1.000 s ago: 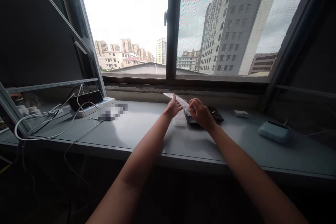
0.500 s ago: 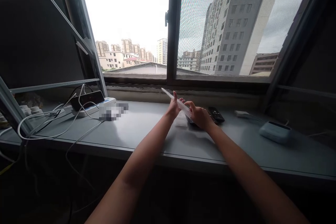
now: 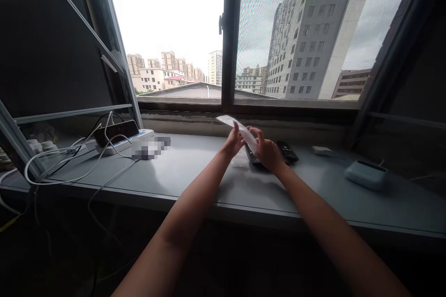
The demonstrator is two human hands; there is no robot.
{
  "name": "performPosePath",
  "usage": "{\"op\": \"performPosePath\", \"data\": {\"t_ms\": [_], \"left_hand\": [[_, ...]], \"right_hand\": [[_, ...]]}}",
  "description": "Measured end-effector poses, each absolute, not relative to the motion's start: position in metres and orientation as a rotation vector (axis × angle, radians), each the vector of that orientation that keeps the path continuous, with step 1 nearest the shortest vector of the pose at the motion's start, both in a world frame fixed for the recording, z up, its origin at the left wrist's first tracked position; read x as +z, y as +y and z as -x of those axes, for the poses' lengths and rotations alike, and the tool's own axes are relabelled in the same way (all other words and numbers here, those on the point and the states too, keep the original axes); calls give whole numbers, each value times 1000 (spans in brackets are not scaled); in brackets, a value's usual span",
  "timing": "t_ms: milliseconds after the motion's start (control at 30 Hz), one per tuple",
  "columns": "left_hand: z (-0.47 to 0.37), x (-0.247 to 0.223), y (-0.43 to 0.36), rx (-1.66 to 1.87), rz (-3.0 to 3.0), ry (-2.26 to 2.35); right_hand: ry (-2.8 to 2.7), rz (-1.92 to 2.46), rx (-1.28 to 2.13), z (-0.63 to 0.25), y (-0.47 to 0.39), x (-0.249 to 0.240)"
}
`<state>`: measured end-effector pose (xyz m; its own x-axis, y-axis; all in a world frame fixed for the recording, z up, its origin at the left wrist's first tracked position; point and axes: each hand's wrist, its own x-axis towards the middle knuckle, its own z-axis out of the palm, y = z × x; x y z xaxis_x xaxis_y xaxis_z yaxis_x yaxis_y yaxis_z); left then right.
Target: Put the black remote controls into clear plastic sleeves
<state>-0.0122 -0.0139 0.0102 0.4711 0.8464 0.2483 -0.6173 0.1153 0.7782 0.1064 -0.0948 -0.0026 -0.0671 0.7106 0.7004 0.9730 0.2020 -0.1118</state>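
Note:
A thin, whitish translucent sheet or bag point(image 3: 246, 135) is tilted in the air over the desk, its far end pointing up to the left. My left hand point(image 3: 234, 141) grips its left side, thumb raised against it. On the right, my right hand point(image 3: 267, 149) has its fingers closed on the lower end. Beneath and behind my right hand lie black remote controls point(image 3: 286, 152), partly hidden. Another clear, thin piece point(image 3: 240, 159) rests on the desk below the sheet.
The grey desk point(image 3: 195, 167) runs below a window. At left are a phone point(image 3: 116, 133), a white power strip point(image 3: 144, 135) and loose white cables point(image 3: 87, 176). At right sit a small white adapter point(image 3: 321, 151) and a blue-grey device point(image 3: 365, 174).
The translucent sheet has turned so that more of its face shows. Both hands have shifted slightly with it, keeping their hold.

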Motion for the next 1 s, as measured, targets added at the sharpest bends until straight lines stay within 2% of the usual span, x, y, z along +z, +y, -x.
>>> {"op": "performPosePath", "data": {"t_ms": [200, 400, 700, 1000], "left_hand": [[9, 6, -14, 1010, -1091, 227], [10, 5, -9, 1070, -1031, 351], [12, 8, -6, 1159, -855, 439], [28, 12, 9, 1195, -672, 429]], "right_hand": [[-1805, 1574, -519, -108, -91, -5], [-1953, 1738, -673, -108, -91, -5], [-2045, 1769, -716, -104, -97, 0], [-2055, 1460, -528, -120, -96, 3]]}}
